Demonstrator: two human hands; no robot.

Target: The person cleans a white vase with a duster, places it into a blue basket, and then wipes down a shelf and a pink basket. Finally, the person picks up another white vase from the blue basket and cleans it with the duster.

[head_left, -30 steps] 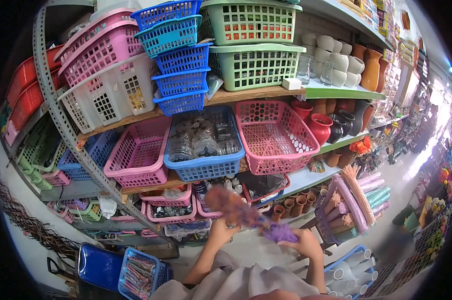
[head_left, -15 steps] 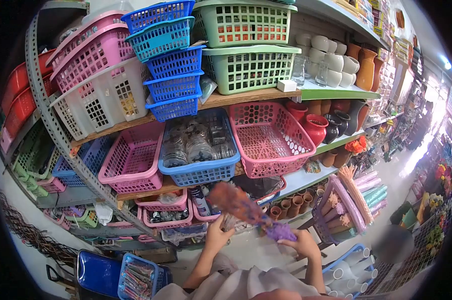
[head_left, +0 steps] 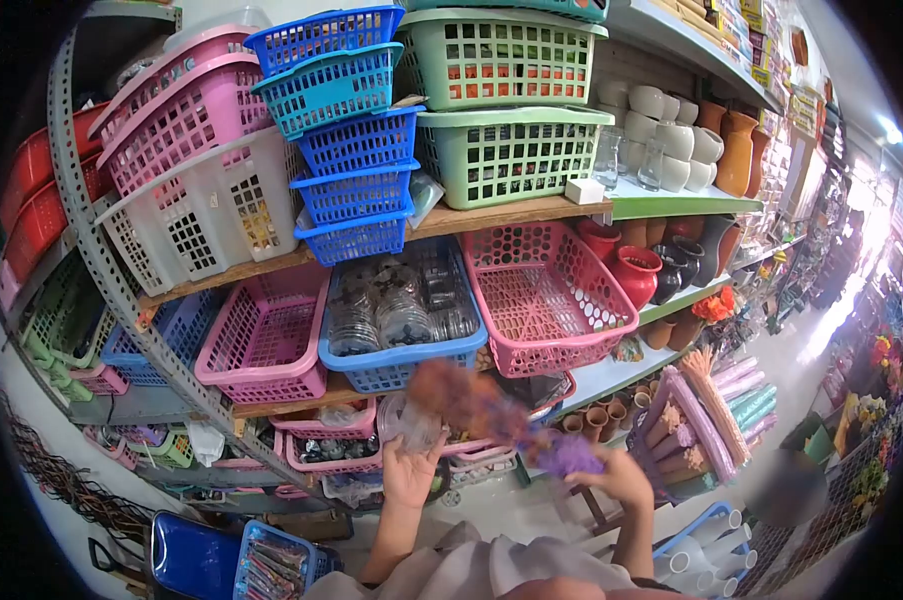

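My right hand [head_left: 616,478] is closed on the purple end of a blurred, multicoloured feathery bundle [head_left: 486,408]. The bundle slants up to the left, turning from purple to orange and reddish brown. Beneath its far end, my left hand [head_left: 411,478] grips a clear round plastic container [head_left: 408,425], palm up with the fingers around its lower part. Just above the bundle stands a blue basket [head_left: 401,350] filled with stacked clear round containers [head_left: 403,318]. A pink basket [head_left: 561,355] sits to its right, its inside bare.
Another pink basket [head_left: 261,375] stands left of the blue one. Small blue baskets [head_left: 356,140] are stacked above, next to green baskets [head_left: 511,160]. A metal post [head_left: 121,270] rises at left. Wrapped rolls [head_left: 716,415] and white tubes [head_left: 686,565] stand at right.
The left hand has moved slightly left and turned palm up, with the clear container showing more. The feathery bundle has swung, and the right hand has shifted right.
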